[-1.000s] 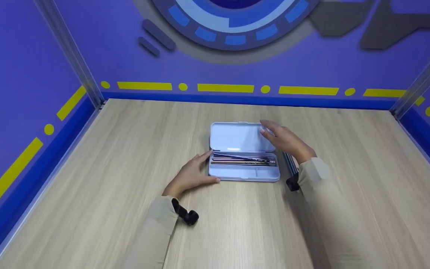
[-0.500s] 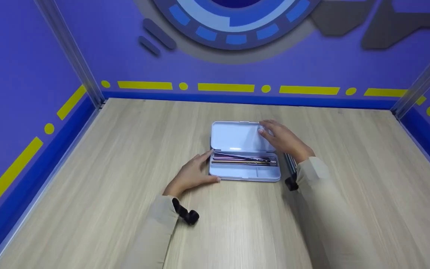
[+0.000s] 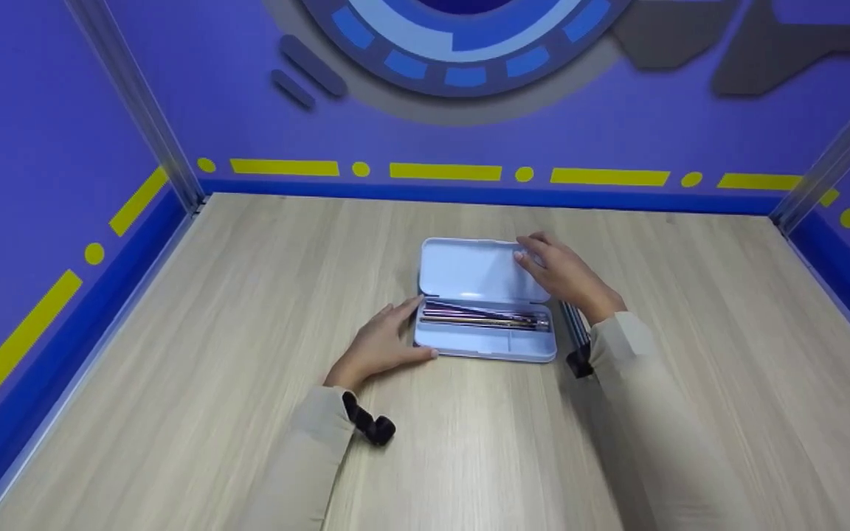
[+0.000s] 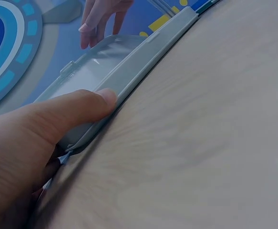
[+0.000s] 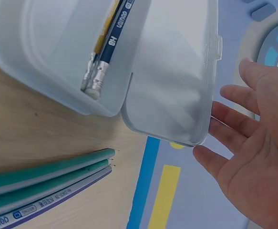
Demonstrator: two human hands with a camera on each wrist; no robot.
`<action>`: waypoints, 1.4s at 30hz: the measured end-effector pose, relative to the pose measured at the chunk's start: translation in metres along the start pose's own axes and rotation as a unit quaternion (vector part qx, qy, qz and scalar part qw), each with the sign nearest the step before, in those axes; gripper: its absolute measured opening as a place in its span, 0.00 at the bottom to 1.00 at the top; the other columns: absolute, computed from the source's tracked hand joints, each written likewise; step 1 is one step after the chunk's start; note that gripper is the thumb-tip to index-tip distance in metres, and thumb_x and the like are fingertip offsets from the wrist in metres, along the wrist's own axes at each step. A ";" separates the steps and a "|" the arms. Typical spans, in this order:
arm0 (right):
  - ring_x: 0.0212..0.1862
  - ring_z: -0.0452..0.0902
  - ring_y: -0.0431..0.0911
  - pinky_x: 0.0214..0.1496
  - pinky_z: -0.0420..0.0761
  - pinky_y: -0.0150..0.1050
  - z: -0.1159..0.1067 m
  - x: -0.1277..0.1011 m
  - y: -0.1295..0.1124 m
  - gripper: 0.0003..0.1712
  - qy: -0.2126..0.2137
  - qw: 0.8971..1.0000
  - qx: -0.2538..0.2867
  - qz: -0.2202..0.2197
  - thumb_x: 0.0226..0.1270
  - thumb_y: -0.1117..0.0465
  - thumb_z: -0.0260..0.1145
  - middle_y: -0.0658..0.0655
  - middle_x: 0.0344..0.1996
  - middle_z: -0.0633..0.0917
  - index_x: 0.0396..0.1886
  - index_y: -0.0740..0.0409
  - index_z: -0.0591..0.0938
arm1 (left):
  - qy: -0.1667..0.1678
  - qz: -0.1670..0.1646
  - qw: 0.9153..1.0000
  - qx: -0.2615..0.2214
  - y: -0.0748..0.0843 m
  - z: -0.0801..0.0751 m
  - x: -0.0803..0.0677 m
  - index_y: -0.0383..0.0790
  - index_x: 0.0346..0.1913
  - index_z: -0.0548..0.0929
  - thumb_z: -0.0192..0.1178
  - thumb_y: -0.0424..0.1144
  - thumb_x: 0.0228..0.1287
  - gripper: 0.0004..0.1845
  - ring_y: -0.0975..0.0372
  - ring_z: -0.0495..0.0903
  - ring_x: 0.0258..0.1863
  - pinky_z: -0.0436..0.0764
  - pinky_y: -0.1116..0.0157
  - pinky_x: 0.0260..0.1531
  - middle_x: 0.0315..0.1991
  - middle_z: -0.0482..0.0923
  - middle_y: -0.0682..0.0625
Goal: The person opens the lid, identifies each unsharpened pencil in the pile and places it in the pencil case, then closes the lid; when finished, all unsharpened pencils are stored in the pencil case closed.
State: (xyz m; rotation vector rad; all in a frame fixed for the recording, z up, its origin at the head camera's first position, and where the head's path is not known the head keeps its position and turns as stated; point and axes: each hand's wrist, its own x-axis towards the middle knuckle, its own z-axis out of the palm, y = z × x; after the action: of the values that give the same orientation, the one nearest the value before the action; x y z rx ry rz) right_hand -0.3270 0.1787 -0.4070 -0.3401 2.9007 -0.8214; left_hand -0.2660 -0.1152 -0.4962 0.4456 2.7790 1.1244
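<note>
A pale blue pencil case lies open in the middle of the wooden table, its lid (image 3: 473, 271) raised behind the tray (image 3: 488, 344). Several pencils (image 3: 480, 317) lie in the tray. My left hand (image 3: 394, 338) rests against the case's left end, with the thumb (image 4: 84, 106) pressed on the front rim (image 4: 143, 59). My right hand (image 3: 552, 269) reaches to the lid's far right corner. Its straight fingers (image 5: 224, 129) touch the lid's edge (image 5: 203, 95) from behind, and the palm holds nothing.
Several green and grey pencils (image 5: 48, 177) lie loose on the table just right of the case, partly under my right wrist (image 3: 574, 328). Purple walls with a blue skirting (image 3: 484, 195) close the table at the back and both sides.
My right hand's fingers have settled closer onto the lid's far right corner. The left hand and the case have hardly moved.
</note>
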 end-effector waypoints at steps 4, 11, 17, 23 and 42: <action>0.74 0.55 0.59 0.73 0.58 0.55 -0.001 -0.001 -0.001 0.31 0.002 1.000 -0.009 -0.005 0.76 0.49 0.50 0.62 0.73 0.61 0.73 0.55 0.62 | 0.002 0.000 1.000 0.002 0.001 0.000 0.000 0.54 0.75 0.59 0.71 0.60 0.46 0.52 0.44 0.54 0.74 0.56 0.47 0.71 0.73 0.60 0.51; 0.72 0.58 0.59 0.73 0.60 0.55 -0.006 -0.009 -0.002 0.29 0.028 0.997 -0.027 -0.065 0.76 0.50 0.51 0.64 0.69 0.67 0.70 0.60 0.67 | 0.003 0.003 1.000 0.015 0.001 0.000 0.000 0.52 0.75 0.58 0.71 0.62 0.46 0.53 0.47 0.53 0.74 0.53 0.50 0.73 0.74 0.59 0.50; 0.70 0.62 0.57 0.72 0.63 0.54 -0.008 -0.016 -0.003 0.27 0.057 0.993 -0.024 -0.105 0.76 0.51 0.52 0.62 0.67 0.70 0.68 0.59 0.70 | 0.007 -0.007 1.000 0.006 0.002 -0.001 0.000 0.54 0.75 0.58 0.71 0.63 0.44 0.54 0.45 0.53 0.74 0.54 0.48 0.72 0.74 0.59 0.48; 0.66 0.64 0.56 0.69 0.66 0.54 -0.005 -0.025 0.000 0.24 0.083 0.987 -0.012 -0.134 0.75 0.54 0.55 0.62 0.63 0.74 0.65 0.59 0.74 | 0.011 -0.009 1.000 -0.003 0.002 0.000 -0.001 0.52 0.74 0.59 0.72 0.62 0.43 0.55 0.43 0.53 0.74 0.55 0.47 0.72 0.74 0.58 0.47; 0.64 0.72 0.54 0.66 0.71 0.54 0.002 -0.053 0.011 0.22 0.044 0.986 0.070 -0.143 0.74 0.53 0.55 0.59 0.61 0.79 0.62 0.57 0.77 | 0.017 -0.005 1.000 -0.005 0.001 0.002 -0.001 0.46 0.74 0.59 0.74 0.59 0.43 0.56 0.43 0.54 0.73 0.56 0.48 0.71 0.73 0.60 0.47</action>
State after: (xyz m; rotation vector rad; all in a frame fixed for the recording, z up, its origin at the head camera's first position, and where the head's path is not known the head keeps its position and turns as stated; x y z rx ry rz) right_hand -0.2773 0.1997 -0.4119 -0.7367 2.8926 -1.1015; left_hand -0.2649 -0.1137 -0.4968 0.4150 2.8000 1.1538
